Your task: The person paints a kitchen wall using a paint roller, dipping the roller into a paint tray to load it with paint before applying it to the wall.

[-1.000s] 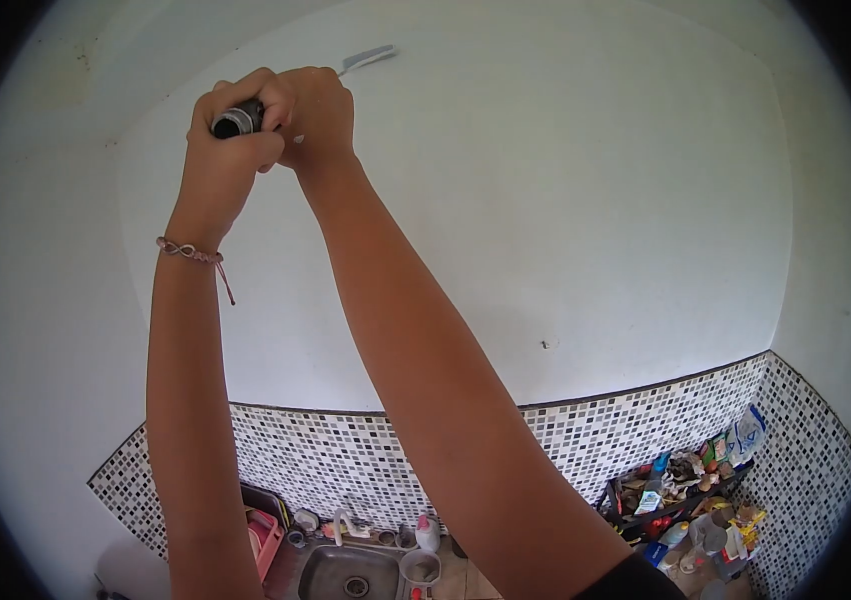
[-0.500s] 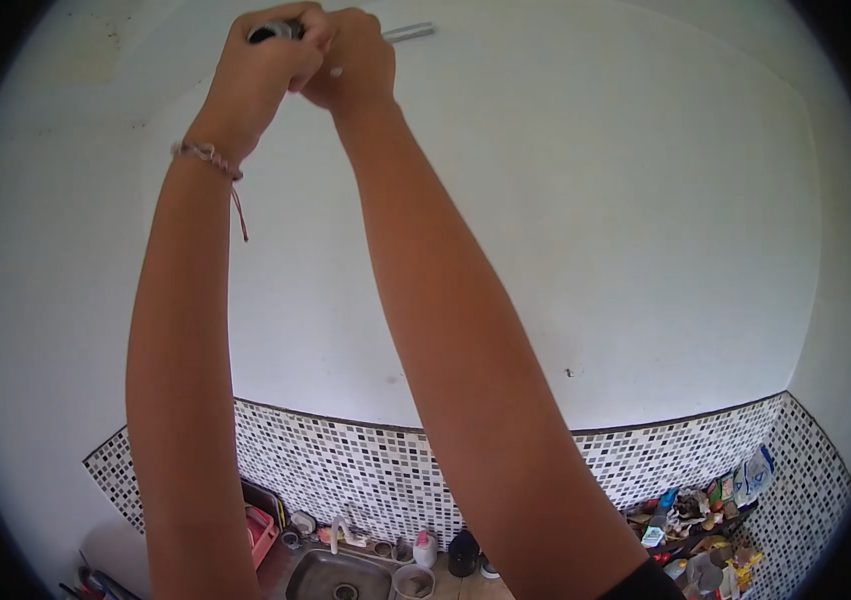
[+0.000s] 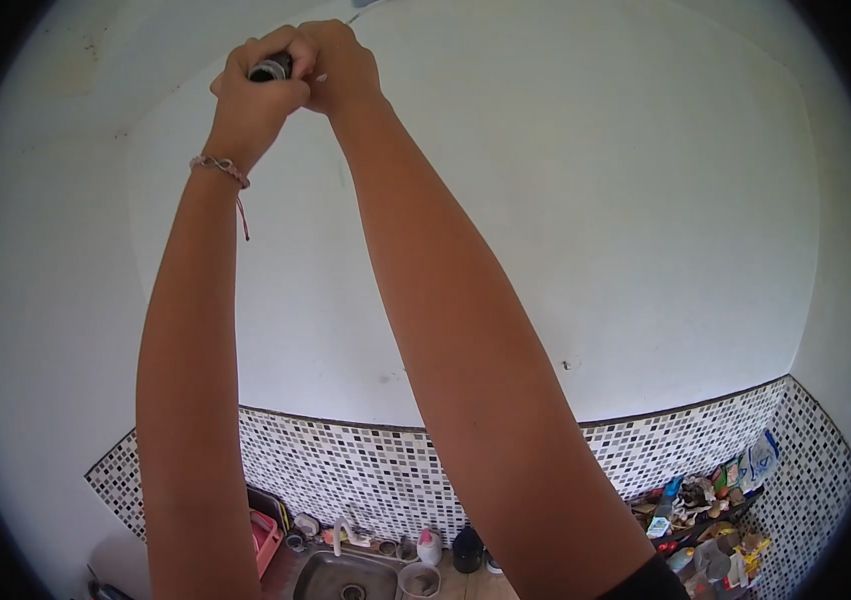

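Observation:
Both of my hands are raised high against the pale wall, pressed close together at the top of the head view. My left hand (image 3: 258,98), with a braided bracelet at its wrist, is wrapped round a dark cylindrical object with a grey rim (image 3: 271,69). Only its round end shows; the rest lies inside my fingers. My right hand (image 3: 348,65) is closed right beside it, knuckles up, with a small white spot on the skin. What its fingers hold is hidden. Just above it, a thin grey piece (image 3: 368,10) shows at the frame's top edge.
Far below, a steel sink (image 3: 346,578) with a white faucet (image 3: 341,535) stands against a mosaic tile backsplash (image 3: 346,460). A pink rack (image 3: 266,540), a white bottle (image 3: 430,546) and a dark jar (image 3: 467,550) surround it. Cluttered packets (image 3: 716,500) fill the right corner.
My hands have come down slightly, and my left hand has tilted round the dark cylinder. The grey rod that stuck out right of my right hand now shows only above it.

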The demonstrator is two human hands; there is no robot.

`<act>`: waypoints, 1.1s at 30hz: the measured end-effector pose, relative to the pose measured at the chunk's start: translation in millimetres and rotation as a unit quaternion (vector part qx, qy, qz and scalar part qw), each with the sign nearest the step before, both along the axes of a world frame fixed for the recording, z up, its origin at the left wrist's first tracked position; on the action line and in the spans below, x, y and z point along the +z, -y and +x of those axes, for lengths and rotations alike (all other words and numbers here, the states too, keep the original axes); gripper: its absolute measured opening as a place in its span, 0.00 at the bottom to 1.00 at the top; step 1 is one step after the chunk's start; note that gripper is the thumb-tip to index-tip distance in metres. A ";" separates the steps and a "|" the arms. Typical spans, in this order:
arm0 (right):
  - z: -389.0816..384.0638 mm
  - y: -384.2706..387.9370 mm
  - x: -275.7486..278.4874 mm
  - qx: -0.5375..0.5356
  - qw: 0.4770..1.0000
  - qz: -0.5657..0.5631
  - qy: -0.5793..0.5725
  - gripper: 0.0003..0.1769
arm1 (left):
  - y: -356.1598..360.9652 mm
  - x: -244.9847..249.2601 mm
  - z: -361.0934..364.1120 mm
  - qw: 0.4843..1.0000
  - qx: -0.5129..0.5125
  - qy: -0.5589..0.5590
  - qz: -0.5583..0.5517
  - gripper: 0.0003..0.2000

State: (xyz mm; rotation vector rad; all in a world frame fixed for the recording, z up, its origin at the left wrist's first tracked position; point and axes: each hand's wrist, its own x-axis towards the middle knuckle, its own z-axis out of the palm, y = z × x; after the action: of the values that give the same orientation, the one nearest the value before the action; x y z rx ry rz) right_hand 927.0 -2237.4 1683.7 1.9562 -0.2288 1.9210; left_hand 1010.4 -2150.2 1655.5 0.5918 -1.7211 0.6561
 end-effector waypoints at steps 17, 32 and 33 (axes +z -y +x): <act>12.7 14.9 -101.2 0.020 0.995 -0.099 0.000 0.10 | 4.2 -118.6 -1.1 0.998 0.024 -0.019 -0.052 0.12; 14.3 -33.1 -63.3 -0.089 0.992 -0.003 -0.087 0.05 | -15.6 -86.8 14.3 0.985 -0.126 -0.112 -0.019 0.09; 17.1 -32.8 -55.2 -0.088 0.991 0.027 -0.101 0.06 | -19.7 -78.3 14.7 0.988 -0.103 -0.114 -0.014 0.08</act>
State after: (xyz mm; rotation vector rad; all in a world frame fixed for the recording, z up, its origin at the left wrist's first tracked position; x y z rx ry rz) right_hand 944.1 -2204.6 1628.5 2.0731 -0.3848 1.6102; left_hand 1025.2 -2130.5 1577.3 0.4433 -1.5307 0.4470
